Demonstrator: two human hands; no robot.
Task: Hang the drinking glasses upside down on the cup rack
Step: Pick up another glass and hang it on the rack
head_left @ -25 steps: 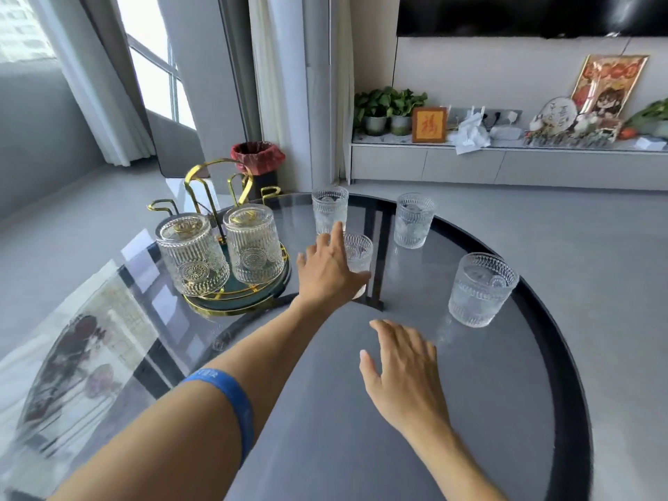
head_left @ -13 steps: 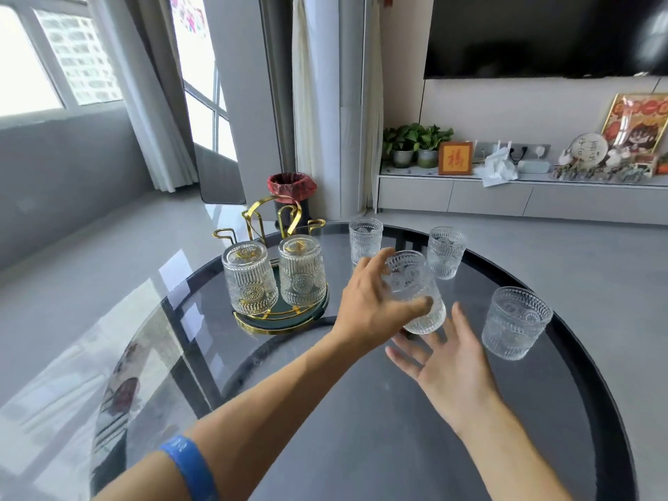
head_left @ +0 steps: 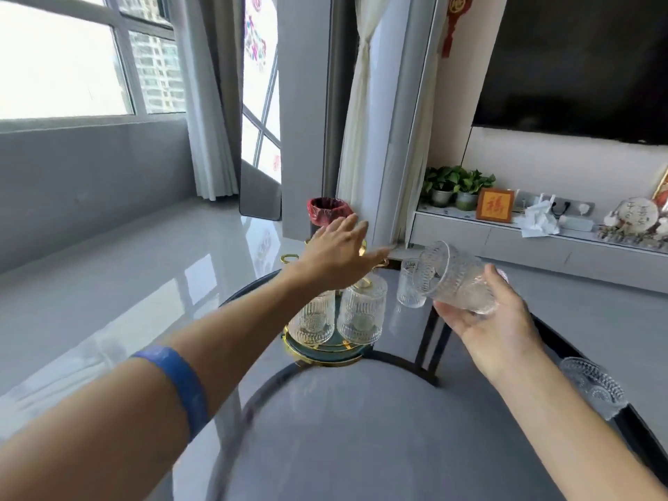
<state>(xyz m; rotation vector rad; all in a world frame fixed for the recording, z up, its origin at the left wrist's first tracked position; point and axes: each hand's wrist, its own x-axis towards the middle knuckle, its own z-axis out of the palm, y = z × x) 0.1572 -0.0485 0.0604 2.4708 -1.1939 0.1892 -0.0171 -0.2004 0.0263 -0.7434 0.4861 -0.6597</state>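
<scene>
My right hand [head_left: 495, 320] grips a ribbed drinking glass [head_left: 452, 280], held in the air and tipped on its side with its mouth to the left. My left hand [head_left: 338, 253] hovers open above the gold cup rack [head_left: 325, 352], fingers spread, covering its upper hooks. Two glasses [head_left: 314, 320] [head_left: 361, 314] hang upside down on the rack's front pegs. Another glass [head_left: 410, 289] stands upright on the table behind the held one, partly hidden. A further glass [head_left: 592, 386] stands at the table's right edge.
The round glass table [head_left: 361, 428] has a dark rim and a black frame beneath. A bin with a red liner [head_left: 327, 211] stands on the floor behind the rack. A low cabinet with plants and ornaments [head_left: 506, 229] runs along the right wall.
The glass has passed from my left hand to my right hand and risen, tipped sideways. My left hand has let go and moved left over the rack. The view has tilted up.
</scene>
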